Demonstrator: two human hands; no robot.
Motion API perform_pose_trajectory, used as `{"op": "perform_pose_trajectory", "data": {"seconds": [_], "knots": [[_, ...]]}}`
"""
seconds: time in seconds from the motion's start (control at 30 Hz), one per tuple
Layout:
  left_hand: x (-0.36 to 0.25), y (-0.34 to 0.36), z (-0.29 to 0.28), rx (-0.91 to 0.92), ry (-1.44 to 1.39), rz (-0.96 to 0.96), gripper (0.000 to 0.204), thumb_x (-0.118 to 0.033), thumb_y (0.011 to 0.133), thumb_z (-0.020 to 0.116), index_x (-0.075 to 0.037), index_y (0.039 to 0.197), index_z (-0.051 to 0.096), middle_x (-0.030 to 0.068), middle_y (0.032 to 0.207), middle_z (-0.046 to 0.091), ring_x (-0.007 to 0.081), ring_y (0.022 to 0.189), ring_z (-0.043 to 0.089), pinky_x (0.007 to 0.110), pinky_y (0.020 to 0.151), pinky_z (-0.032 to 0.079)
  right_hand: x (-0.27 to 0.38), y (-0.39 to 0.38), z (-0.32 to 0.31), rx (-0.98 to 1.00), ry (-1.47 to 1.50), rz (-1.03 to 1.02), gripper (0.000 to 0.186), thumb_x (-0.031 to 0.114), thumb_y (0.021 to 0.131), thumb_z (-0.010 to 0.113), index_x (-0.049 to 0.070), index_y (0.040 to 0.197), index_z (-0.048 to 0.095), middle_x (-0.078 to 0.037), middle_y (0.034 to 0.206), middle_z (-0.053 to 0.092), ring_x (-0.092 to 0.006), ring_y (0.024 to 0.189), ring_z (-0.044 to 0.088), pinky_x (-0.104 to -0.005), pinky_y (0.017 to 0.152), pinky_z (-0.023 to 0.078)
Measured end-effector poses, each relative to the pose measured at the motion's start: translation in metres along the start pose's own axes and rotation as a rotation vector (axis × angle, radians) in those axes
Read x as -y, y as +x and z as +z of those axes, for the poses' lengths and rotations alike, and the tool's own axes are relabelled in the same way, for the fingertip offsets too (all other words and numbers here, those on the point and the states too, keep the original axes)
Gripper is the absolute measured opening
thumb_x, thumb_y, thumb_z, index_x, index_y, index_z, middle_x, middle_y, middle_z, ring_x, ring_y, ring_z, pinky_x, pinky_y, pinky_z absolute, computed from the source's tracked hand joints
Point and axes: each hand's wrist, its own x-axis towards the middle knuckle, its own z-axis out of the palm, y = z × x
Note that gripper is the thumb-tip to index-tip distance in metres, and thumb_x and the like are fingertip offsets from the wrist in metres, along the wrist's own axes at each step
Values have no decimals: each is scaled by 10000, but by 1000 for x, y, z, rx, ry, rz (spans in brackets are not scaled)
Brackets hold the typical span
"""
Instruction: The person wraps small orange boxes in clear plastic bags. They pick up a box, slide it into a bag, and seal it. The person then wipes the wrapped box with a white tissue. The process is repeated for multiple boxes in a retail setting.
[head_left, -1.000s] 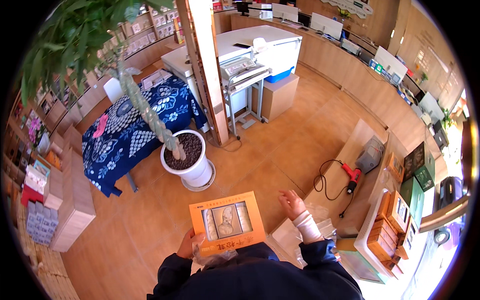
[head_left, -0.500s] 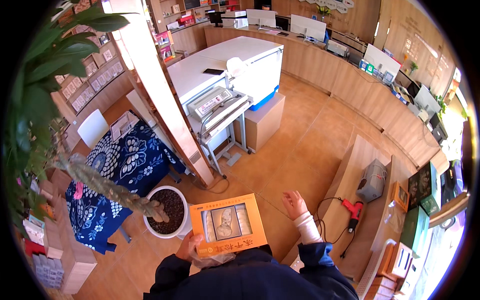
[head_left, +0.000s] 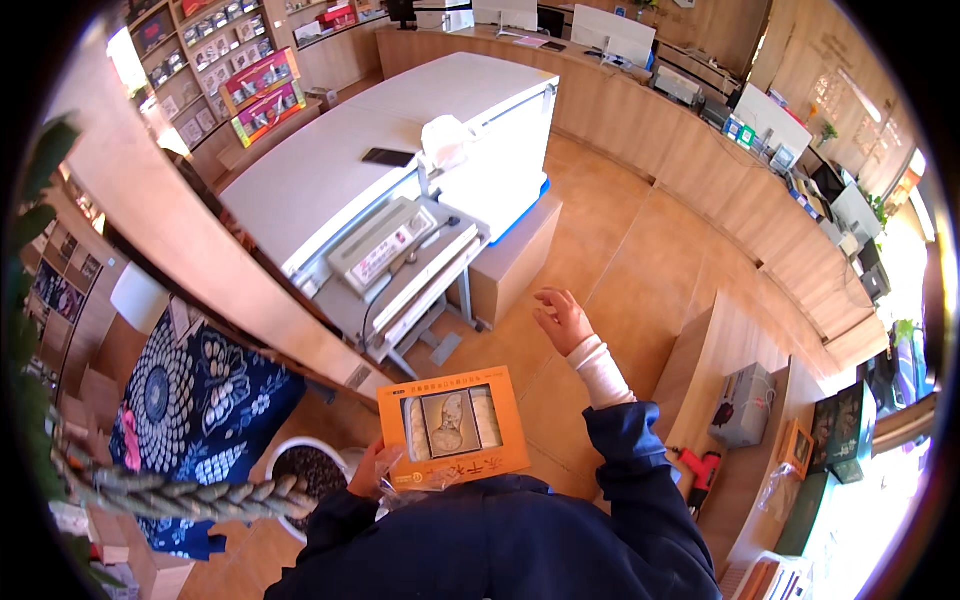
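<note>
My left hand (head_left: 372,472) grips the lower left edge of an orange cardboard box (head_left: 507,437). Through the box's clear window, pale contents and a printed oval shape show. Crinkled clear plastic (head_left: 420,474) hangs under the box by my left fingers; whether it is held too, I cannot tell. My right hand (head_left: 564,320) is raised in the air above the tiled floor, fingers loosely bent and apart, with nothing in it. It is nearest to a cardboard carton (head_left: 518,258) beside the sealing machine (head_left: 385,240), touching neither.
A white table (head_left: 440,95) carrying a phone (head_left: 388,157) stands ahead. Left of me are a wooden post (head_left: 200,210), a potted plant (head_left: 310,475) and a cloth-covered table (head_left: 190,400). A red heat gun (head_left: 706,478) and grey case (head_left: 742,403) lie on the low bench at right.
My right hand has reached forward and slightly left. The view has shifted toward the table and sealing machine. The orange box stays in my left hand.
</note>
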Motion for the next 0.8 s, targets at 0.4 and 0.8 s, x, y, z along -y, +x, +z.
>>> {"op": "perform_pose_trajectory", "data": {"seconds": [0.4, 0.8], "knots": [[-112, 175, 8, -66, -15, 114, 410, -207, 832, 573, 5, 1165, 461, 62, 1071, 561, 156, 942, 553, 277, 823, 438, -114, 291, 30, -26, -280, -39, 621, 283, 722, 676, 49, 1230, 407, -225, 1296, 354, -403, 1169, 373, -424, 963, 356], [-86, 254, -43, -533, -251, 12, 382, -303, 872, 522, -4, 1106, 486, 83, 987, 579, 166, 848, 584, 277, 701, 493, -188, 582, 162, 329, -467, 145, 876, 356, 670, 715, 140, 1369, 232, -150, 1436, 142, -341, 1325, 146, -543, 995, 281]]}}
